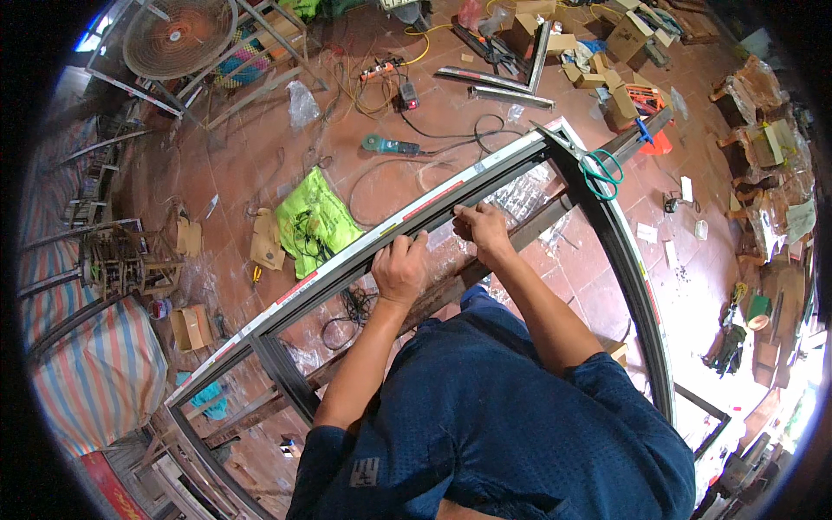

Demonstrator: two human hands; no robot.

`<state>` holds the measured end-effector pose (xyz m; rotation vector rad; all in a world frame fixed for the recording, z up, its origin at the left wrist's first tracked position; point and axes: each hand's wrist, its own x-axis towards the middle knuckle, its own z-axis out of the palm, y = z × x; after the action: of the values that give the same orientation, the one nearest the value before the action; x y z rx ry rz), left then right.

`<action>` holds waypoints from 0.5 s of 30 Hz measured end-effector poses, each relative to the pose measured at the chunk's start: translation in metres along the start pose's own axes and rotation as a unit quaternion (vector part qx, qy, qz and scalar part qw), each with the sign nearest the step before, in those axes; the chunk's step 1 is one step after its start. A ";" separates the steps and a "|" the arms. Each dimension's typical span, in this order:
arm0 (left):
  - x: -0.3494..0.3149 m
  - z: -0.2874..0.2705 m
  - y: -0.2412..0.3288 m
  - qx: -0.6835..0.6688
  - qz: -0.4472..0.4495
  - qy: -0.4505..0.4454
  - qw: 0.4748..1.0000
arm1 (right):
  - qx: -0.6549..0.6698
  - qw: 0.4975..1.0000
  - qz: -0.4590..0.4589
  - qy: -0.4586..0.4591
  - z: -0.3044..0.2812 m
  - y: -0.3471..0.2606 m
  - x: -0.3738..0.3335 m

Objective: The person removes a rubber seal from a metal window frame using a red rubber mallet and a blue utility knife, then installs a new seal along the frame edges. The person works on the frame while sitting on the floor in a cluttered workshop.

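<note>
While scissors [600, 172] hang nearby, both hands [442, 247] grip the frame rail [347, 260].

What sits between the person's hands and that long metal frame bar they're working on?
Nothing visible. The left hand is closed over the frame bar, and the right hand pinches its edge further along. The green-handled scissors hang off at the frame's corner, clear of both.

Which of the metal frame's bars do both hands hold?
The long top bar with the red and white strip: the left hand and right hand grip it side by side. The right side bar only carries green-handled scissors.
</note>
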<state>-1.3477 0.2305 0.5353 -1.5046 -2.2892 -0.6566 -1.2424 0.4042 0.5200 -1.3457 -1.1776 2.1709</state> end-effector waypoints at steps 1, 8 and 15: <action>0.003 -0.001 0.000 0.000 0.004 0.005 1.000 | 0.001 1.000 0.008 -0.005 0.000 -0.002 0.001; -0.002 -0.004 0.001 0.008 -0.009 -0.020 1.000 | 0.036 0.999 0.022 -0.010 -0.005 -0.005 -0.003; 0.002 0.000 -0.002 0.005 0.011 0.008 1.000 | 0.019 1.000 0.020 -0.010 -0.002 -0.010 0.001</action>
<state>-1.3499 0.2314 0.5363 -1.5111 -2.2581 -0.6475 -1.2425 0.4116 0.5265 -1.3457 -1.1206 2.2289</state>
